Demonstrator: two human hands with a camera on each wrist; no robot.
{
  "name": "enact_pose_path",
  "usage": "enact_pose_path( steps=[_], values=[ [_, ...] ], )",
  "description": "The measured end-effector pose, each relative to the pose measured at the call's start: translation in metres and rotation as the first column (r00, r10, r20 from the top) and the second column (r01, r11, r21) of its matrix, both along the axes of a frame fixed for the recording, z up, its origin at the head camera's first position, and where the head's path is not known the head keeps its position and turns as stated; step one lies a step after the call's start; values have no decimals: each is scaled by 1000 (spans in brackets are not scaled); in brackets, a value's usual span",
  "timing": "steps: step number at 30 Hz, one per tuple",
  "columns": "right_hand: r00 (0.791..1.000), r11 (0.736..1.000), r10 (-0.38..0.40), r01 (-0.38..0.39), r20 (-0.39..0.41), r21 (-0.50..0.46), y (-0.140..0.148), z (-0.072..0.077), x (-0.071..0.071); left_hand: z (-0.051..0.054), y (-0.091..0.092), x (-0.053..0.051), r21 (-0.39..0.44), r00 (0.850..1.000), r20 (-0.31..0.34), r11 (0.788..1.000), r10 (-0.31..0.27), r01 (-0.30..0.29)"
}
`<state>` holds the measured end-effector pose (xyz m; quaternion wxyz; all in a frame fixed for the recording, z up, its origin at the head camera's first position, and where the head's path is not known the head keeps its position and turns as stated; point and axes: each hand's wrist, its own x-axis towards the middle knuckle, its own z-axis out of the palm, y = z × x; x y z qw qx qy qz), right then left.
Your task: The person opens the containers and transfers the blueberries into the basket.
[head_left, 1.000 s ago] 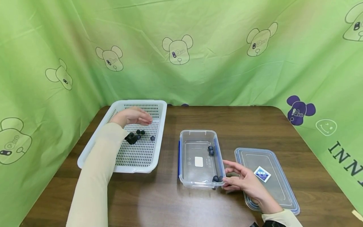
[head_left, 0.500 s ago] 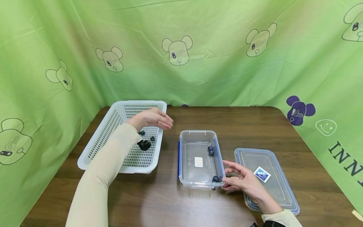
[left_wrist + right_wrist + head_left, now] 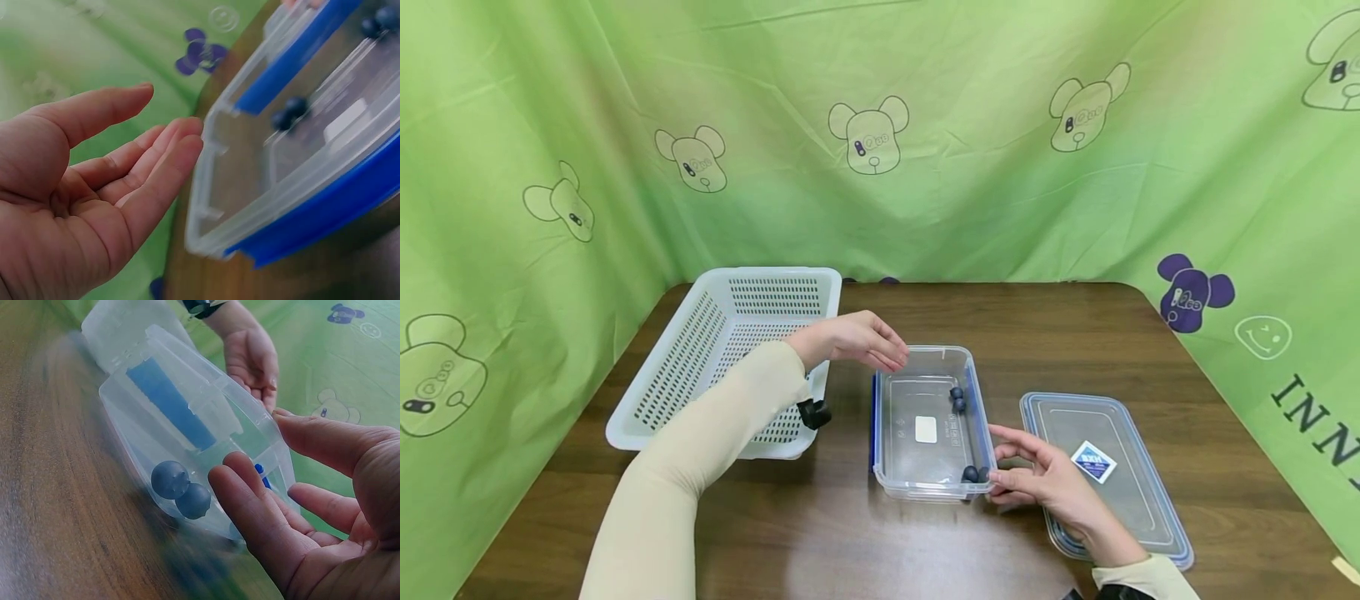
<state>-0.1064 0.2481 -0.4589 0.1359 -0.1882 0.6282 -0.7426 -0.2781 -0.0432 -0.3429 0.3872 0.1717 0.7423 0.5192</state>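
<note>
My left hand (image 3: 872, 340) hovers by the far left corner of a clear plastic food container (image 3: 917, 487) with blue clips. In the left wrist view its thumb stands apart from its relaxed fingers (image 3: 164, 169), and nothing shows between them. Two blueberries (image 3: 958, 405) lie along the container's right side, and a pair of blueberries (image 3: 170, 480) sits in the near right corner. My right hand (image 3: 1051, 482) touches the container's right side near that corner, thumb and fingers apart. I cannot see whether anything is hidden in the left palm.
A white perforated basket (image 3: 662, 350) stands at the left; my left arm covers part of its floor. To the right, the clear lid (image 3: 1123, 483) with a blue-and-white label lies on the wooden table (image 3: 820, 542). A green printed cloth (image 3: 970, 217) hangs behind.
My left hand has moved right, from above the basket to the container's far left corner. The arm now hides the blueberries in the basket. My right hand and the container have stayed put.
</note>
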Motion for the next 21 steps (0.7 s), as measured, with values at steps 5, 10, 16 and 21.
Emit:
enact_pose_path(
  steps=[5, 10, 16, 21],
  values=[
    [1000, 1000, -5, 5, 1, -1, -1, 0, 0, -9, 22, 14, -15, 999, 28, 1000, -21, 22],
    [1000, 1000, 0, 0, 5, -4, -1, 0, 0, -24, 42, 24, -71, 997, 45, 996, -57, 60],
    [1000, 1000, 3, -3, 9, 0, 0, 0, -1, -41, 61, 36, -123, 989, 60, 983, -133, 140],
    [1000, 1000, -1, 1, 4, 12, 0, -1, -1, -53, 74, 44, -154, 983, 78, 972, -166, 176]
  ],
)
